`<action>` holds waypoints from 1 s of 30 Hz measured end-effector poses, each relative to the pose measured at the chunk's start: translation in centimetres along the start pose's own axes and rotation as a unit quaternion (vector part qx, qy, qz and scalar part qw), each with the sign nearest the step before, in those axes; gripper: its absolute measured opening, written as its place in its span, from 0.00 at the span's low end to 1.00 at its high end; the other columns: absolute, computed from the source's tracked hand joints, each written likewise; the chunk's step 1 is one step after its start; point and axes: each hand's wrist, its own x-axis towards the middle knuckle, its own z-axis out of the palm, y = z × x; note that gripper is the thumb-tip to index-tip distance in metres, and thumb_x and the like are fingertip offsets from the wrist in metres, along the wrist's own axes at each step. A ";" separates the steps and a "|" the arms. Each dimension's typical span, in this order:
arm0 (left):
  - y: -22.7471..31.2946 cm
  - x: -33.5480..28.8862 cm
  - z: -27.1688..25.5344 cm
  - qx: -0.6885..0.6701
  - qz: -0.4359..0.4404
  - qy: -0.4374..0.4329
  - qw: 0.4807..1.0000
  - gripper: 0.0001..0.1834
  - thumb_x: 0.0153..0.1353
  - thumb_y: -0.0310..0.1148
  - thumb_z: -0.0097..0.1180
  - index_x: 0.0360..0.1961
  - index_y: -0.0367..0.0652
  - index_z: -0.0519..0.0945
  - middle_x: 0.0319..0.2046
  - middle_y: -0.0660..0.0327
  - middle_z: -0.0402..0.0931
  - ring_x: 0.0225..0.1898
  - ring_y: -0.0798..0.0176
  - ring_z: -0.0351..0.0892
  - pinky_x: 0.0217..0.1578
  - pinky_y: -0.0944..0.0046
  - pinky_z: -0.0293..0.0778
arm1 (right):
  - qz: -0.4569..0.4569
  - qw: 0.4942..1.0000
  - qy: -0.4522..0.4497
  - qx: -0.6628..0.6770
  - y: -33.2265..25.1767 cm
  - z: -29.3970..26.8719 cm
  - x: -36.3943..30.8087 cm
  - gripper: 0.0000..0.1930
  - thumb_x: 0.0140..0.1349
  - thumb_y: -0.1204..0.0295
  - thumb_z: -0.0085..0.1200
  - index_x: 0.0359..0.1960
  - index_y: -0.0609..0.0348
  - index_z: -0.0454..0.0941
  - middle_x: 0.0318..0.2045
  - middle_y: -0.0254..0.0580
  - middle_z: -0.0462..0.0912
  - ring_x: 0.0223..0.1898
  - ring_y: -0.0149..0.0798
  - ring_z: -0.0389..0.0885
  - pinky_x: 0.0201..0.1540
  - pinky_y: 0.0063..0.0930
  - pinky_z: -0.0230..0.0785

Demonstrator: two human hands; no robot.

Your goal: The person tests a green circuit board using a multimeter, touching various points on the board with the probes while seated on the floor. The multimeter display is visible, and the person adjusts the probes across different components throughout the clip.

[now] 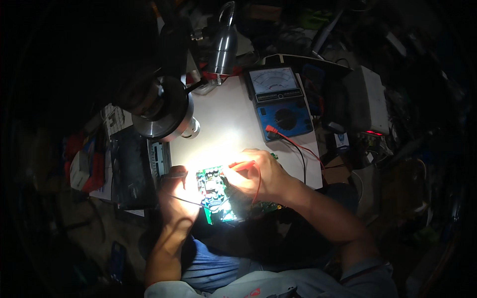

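Observation:
A green circuit board point(211, 186) crowded with components lies under bright light between my two hands. My right hand point(266, 176) is closed on a red test probe point(243, 165), its tip end over the board's upper part. A red lead hangs down from that probe. At the board's left edge, my left hand point(178, 198) is closed around a black test probe point(175, 175); a thin black lead runs from it across the board. Glare washes out the left fingertips, and both probe tips are hard to make out. The blue analog multimeter point(284, 119) has red and black leads plugged in.
A microscope head point(166, 111) stands over the white work surface point(223, 109) at left. Behind it is a metal gooseneck lamp point(223, 52). A grey box with a red display point(366, 102) stands at right. Beside my left hand lies a dark case point(131, 169).

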 end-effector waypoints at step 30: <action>-1.1 -0.4 0.4 -0.079 -0.068 -0.035 0.994 0.08 0.74 0.32 0.57 0.45 0.37 0.77 0.30 0.62 0.80 0.30 0.71 0.79 0.31 0.69 0.78 | 0.075 0.996 0.020 0.048 -0.2 -0.9 0.2 0.07 0.64 0.77 0.62 0.38 0.69 0.86 0.29 0.44 0.87 0.29 0.30 0.84 0.32 0.23 0.73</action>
